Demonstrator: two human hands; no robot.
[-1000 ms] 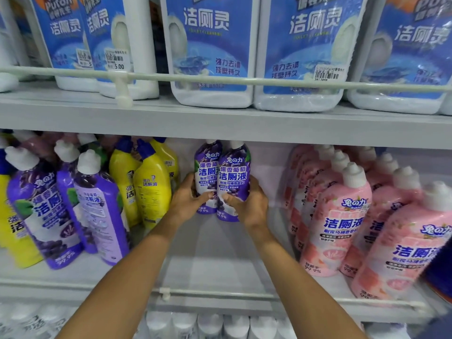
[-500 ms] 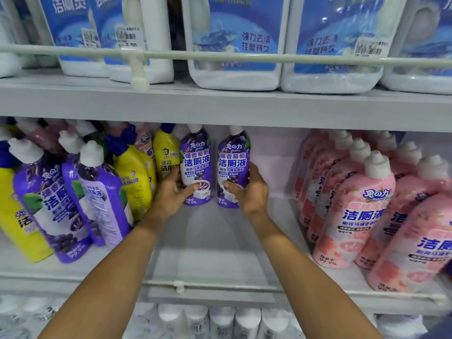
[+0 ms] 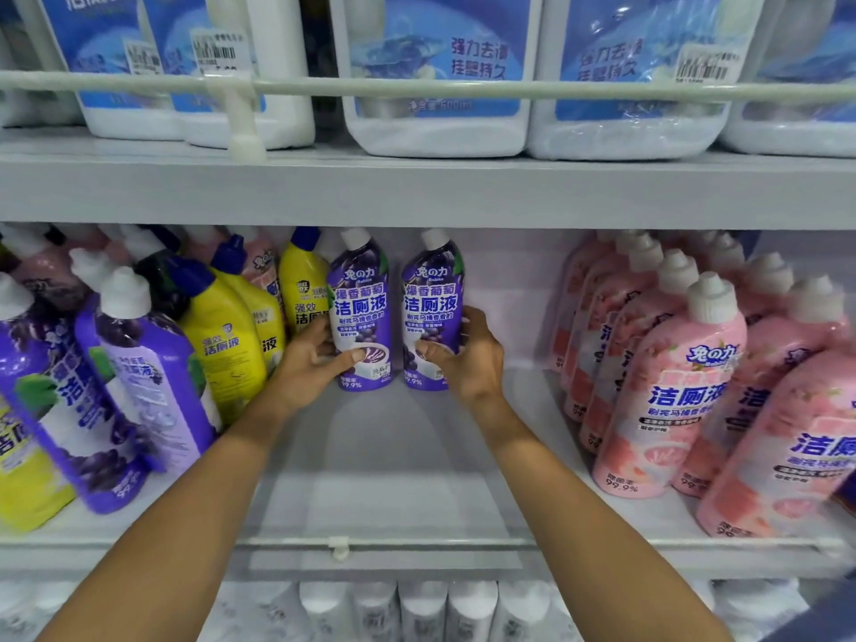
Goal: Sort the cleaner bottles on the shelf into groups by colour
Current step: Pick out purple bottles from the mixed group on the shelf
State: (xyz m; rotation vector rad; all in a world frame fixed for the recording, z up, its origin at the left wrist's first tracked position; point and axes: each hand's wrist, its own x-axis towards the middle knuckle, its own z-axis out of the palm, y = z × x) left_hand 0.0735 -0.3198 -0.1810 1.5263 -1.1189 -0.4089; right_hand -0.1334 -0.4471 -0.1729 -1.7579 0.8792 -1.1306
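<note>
A grey metal shop shelf (image 3: 417, 465) fills the frame, its middle stretch bare, beneath an upper tier of large white plastic jugs with blue labels (image 3: 435, 85) kept in by a white guard rail (image 3: 509, 89). At the right, a block of pink plastic cleaner bottles with white caps (image 3: 685, 386) stands packed in rows, a colour group that looks finished. At the left the sorting is plainly not done: purple plastic bottles with white caps (image 3: 139, 377) lean against yellow plastic bottles with blue caps (image 3: 222, 345), and at least one stray pink bottle (image 3: 264, 266) shows behind them.

At the back of the bare middle, two slim purple grape-label bottles are held upright side by side with a narrow gap between them. The left-hand purple bottle (image 3: 361, 298) is just beside a yellow one, and the right-hand purple bottle (image 3: 431, 298) is well apart from the pink block. A person reaches in with both bare arms. The left hand (image 3: 310, 359) has its grip closed round the lower body of the left-hand bottle, thumb across the label, and the right hand (image 3: 468, 359) wraps the right-hand one likewise. Whether their bases rest on the shelf cannot be told.

On this showing a purple group is only being started. The leaning purples, the yellows and the stray pink are left to separate.
</note>
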